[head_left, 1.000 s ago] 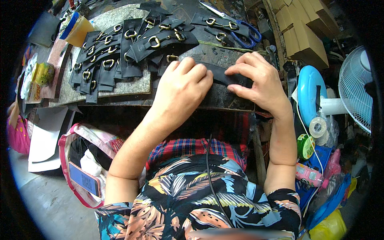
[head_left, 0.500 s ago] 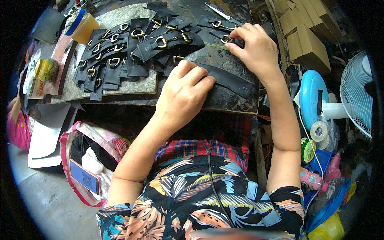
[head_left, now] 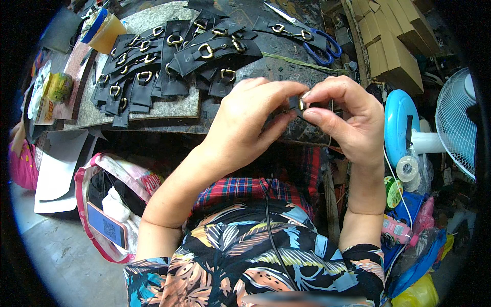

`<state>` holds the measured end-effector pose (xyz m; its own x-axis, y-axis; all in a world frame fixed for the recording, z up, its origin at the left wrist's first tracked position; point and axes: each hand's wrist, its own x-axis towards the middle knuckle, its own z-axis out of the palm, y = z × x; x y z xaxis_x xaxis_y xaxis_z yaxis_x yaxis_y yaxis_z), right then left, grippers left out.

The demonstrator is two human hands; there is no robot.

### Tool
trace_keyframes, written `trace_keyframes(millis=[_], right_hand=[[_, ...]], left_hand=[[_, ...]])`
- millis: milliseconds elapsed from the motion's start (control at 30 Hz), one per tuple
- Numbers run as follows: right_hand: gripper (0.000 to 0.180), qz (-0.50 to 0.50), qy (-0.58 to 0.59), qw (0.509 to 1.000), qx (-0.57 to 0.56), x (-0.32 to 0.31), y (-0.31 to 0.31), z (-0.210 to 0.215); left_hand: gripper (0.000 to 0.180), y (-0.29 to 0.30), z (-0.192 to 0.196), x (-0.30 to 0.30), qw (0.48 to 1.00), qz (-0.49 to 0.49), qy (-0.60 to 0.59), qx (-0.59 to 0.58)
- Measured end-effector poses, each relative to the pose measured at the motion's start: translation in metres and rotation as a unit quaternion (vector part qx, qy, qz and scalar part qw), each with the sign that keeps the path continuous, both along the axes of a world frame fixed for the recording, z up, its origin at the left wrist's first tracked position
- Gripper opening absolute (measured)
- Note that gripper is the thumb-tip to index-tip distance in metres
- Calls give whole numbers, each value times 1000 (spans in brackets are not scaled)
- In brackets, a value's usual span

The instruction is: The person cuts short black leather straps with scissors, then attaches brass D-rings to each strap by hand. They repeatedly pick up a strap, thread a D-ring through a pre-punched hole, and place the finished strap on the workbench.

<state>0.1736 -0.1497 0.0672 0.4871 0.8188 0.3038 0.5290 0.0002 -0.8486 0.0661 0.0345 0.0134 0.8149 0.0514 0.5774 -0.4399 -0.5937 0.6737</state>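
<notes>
Over the table's front edge, my left hand (head_left: 248, 120) and my right hand (head_left: 350, 117) meet, both pinching a small black strap piece (head_left: 293, 104). A shiny metal ring (head_left: 302, 104) shows on it between my fingertips. Much of the piece is hidden by my fingers. Left of my hands lies a pile of black straps (head_left: 192, 62) with brass-coloured D-rings and clasps. One more black strap (head_left: 263, 25) with rings lies farther back, beside blue-handled scissors (head_left: 285, 16).
The straps lie partly on a grey stone slab (head_left: 169, 113). A jar of yellowish stuff (head_left: 113, 38) stands at the far left. Cardboard boxes (head_left: 391, 59), a white fan (head_left: 458, 123) and plastic bags (head_left: 419, 294) are on the right. An open bag (head_left: 82, 207) with a phone (head_left: 106, 225) sits lower left.
My right hand has drawn back from near the scissors, bringing the ringed piece toward me. My left hand has moved right and pinches it too. The long strap under my left hand is no longer visible there.
</notes>
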Motion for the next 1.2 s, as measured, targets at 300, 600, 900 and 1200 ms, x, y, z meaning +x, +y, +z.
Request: trace_keyframes(millis=[300,600,900,1200], right_hand=[[17,-70,27,996,-51,12,-8,-31],[19,-144,-184,963,-135,7,-9,-51],[21,-159,-189,961,-126,7,-23,-51],[28,-184,-191,957,-119,2,-32,-43]], left_hand=[[34,26,6,2,997,9,42,63],[21,24,-18,13,943,155,-9,295],[25,25,-29,4,953,150,-17,262],[50,22,-31,1,964,156,-23,212]])
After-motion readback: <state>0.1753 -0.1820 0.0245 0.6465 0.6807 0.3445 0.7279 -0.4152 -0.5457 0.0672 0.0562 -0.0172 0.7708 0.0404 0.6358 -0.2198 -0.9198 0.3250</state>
